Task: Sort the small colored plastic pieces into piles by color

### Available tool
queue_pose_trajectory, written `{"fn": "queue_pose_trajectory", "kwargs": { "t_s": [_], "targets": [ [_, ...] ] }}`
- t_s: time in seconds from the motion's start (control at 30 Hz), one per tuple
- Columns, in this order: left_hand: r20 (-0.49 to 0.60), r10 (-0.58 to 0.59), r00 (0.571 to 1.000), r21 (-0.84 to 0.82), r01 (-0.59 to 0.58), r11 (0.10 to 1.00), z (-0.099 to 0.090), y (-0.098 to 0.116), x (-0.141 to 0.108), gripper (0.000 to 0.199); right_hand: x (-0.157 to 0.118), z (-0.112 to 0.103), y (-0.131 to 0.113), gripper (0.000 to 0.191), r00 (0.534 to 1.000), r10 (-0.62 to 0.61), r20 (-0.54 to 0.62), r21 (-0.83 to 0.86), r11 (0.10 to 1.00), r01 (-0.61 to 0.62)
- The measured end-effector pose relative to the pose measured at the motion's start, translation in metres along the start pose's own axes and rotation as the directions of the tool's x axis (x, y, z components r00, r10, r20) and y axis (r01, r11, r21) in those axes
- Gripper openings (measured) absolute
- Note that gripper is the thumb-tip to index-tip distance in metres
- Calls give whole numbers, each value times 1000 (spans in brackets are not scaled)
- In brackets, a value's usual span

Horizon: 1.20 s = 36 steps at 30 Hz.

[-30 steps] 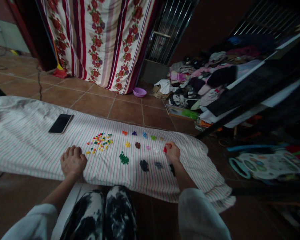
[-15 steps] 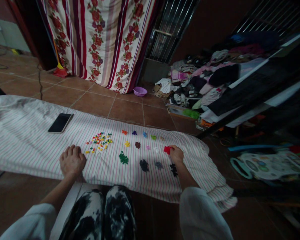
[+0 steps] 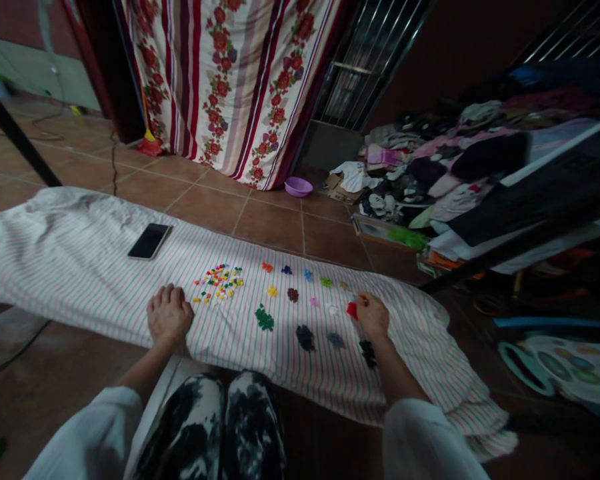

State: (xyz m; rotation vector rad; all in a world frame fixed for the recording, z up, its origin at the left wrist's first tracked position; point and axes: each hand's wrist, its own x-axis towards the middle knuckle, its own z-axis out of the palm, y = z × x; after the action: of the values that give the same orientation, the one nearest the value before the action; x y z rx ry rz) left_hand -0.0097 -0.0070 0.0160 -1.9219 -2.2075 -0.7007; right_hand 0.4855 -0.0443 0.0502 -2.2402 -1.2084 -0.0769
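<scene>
My right hand (image 3: 373, 316) is at the small heap of red pieces (image 3: 351, 309), its fingers bent together against the heap and hiding part of it. What lies between the fingertips is too small to see clearly. Palm down on the striped cloth, my left hand (image 3: 169, 313) rests with its fingers apart and nothing in it. Just right of it lies a loose spread of mixed-colour pieces (image 3: 220, 283). Single-colour heaps sit between the hands, among them green pieces (image 3: 264, 318), brown pieces (image 3: 293, 295), dark grey pieces (image 3: 305, 337) and yellow pieces (image 3: 272, 291). Black pieces (image 3: 367, 354) lie below my right wrist.
A phone (image 3: 150, 241) lies on the striped cloth (image 3: 80, 247) at the left. On the tiled floor beyond stand a purple basin (image 3: 299, 187) and a pile of clothes (image 3: 420, 160). A flowered curtain (image 3: 245, 87) hangs behind.
The whole view has shifted, so things appear farther right. My right hand stays at the red pieces and covers slightly more of them; my left hand stays resting on the cloth.
</scene>
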Motion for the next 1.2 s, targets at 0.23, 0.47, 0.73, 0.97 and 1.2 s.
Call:
{"fn": "queue_pose_trajectory", "kwargs": {
  "t_s": [0.23,0.47,0.73,0.97,1.2],
  "targets": [
    [-9,7,1000,34,-7,999,-1,1,1,34,-13,39,-99,31,946,-319,66,207,931,299],
    [-5,2,1000,25,-2,1000,-2,2,2,33,-49,93,-208,25,776,-593,215,393,780,488],
    [7,-7,1000,-16,7,1000,-3,2,3,35,-69,137,-293,28,650,-625,432,276,778,565],
    [-2,-6,1000,-8,5,1000,-1,1,3,35,-69,158,-320,28,630,-551,547,171,810,560],
    [-1,-4,1000,7,4,1000,-1,2,3,35,-69,169,-327,30,649,-493,579,83,828,555]
  ]
}}
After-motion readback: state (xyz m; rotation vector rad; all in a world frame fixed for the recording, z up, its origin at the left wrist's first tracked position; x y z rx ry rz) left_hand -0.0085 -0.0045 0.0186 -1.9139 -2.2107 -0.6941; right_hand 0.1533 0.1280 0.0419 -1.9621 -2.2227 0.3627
